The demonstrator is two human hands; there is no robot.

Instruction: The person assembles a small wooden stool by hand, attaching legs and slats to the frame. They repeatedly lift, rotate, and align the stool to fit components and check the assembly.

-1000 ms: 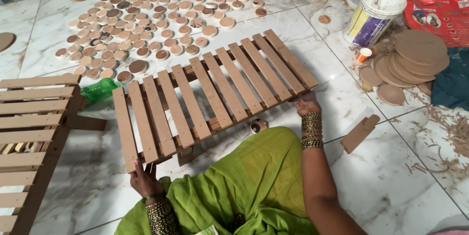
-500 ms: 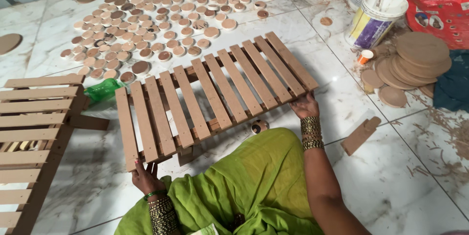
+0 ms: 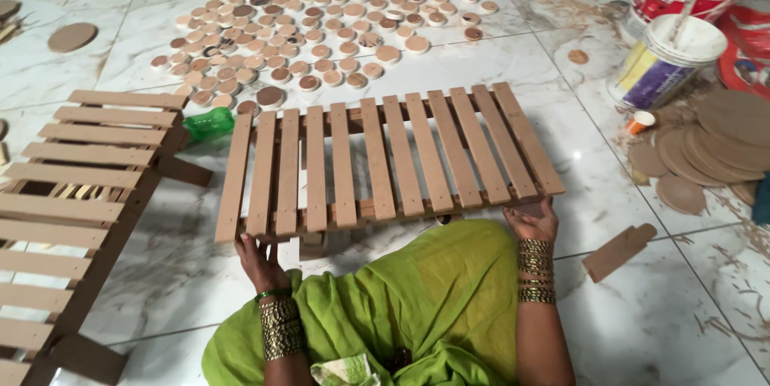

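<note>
The marble floor (image 3: 449, 65) takes up most of what I can see, pale and veined, with wood shavings scattered at the right. On it, straight in front of the seated person, lies a slatted wooden rack (image 3: 385, 163), its slats running away from them. A second slatted frame (image 3: 88, 185) sits off to the left, well apart. Beyond the rack is a wide spread of small wooden discs (image 3: 321, 29); to the right stand plastic buckets (image 3: 674, 53) beside a stack of larger round boards (image 3: 714, 145). A green bottle (image 3: 210, 124) lies at the rack's far left corner. The left hand (image 3: 258, 262) grips the rack's near left corner from below, fingers curled up under the edge. The right hand (image 3: 531, 222) clasps the near right corner, wrist bangled, arm bent.
</note>
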